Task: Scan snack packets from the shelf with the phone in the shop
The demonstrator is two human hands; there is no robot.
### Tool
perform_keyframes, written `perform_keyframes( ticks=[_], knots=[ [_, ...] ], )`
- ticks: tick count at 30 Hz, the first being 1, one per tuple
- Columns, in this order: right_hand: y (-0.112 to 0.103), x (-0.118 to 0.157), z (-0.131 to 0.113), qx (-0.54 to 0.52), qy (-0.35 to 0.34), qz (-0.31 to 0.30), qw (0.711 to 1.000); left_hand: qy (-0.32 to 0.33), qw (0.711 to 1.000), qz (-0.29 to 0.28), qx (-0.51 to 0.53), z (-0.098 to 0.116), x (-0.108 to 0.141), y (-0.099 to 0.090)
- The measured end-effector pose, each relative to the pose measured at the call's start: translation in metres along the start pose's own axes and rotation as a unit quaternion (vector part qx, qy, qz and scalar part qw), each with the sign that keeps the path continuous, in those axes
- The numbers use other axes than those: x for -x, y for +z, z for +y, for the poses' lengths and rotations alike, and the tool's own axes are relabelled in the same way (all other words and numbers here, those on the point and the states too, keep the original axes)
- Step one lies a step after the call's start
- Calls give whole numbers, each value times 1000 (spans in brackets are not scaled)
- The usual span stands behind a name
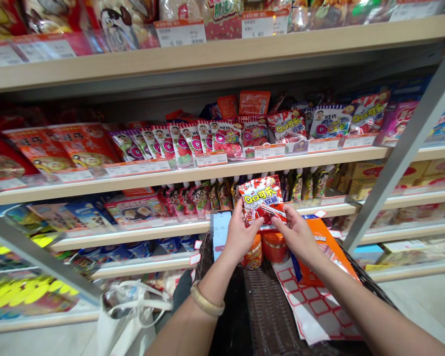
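A red and white candy bag [263, 198] with yellow lettering is held upright between my two hands, above a dark woven basket [269, 301]. On its left edge my left hand [242, 231] grips it, thumb on the front; a gold bangle circles that wrist. The bag's lower right corner is pinched by my right hand [297, 231]. Below the bag, two orange-red jars [275, 246] sit in the basket. An orange package [326, 242] and a white bag with red outlines [311, 301] lie at the basket's right side.
Shelves [193, 173] of packaged sweets with price labels span the view ahead. Slanted metal posts [404, 143] stand at both sides. A phone [221, 232] with a lit screen is at the basket's left edge. A white tote bag [124, 316] is at the lower left.
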State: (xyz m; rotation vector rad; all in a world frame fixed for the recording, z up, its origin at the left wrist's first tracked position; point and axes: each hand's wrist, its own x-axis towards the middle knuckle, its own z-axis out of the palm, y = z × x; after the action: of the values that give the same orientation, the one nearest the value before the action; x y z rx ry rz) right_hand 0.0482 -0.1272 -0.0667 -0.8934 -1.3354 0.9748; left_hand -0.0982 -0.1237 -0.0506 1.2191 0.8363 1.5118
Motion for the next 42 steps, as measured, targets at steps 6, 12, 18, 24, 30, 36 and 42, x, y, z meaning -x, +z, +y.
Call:
perform_keyframes(
  ticks=[6, 12, 18, 24, 30, 36, 42],
  knots=[
    [3, 2, 1, -27, -5, 25, 999, -7, 1000, -10, -2, 0, 0, 0],
    [5, 4, -4, -26, -37, 19, 999, -17, 1000, -15, 14, 7, 4, 3],
    [0, 3, 6, 33, -42, -2, 999, 39, 999, -7, 0, 8, 6, 4],
    [-2, 2, 11, 40, -57, 5, 998, 34, 999, -17, -9, 5, 4, 1],
    [-2, 2, 12, 46, -60, 2, 997, 26, 999, -15, -12, 5, 4, 1],
    [0, 3, 7, 27, -50, 0, 998, 32, 999, -16, -16, 4, 3, 0],
    [0, 4, 6, 27, -45, -2, 999, 35, 999, -19, -15, 3, 4, 0]
  ],
)
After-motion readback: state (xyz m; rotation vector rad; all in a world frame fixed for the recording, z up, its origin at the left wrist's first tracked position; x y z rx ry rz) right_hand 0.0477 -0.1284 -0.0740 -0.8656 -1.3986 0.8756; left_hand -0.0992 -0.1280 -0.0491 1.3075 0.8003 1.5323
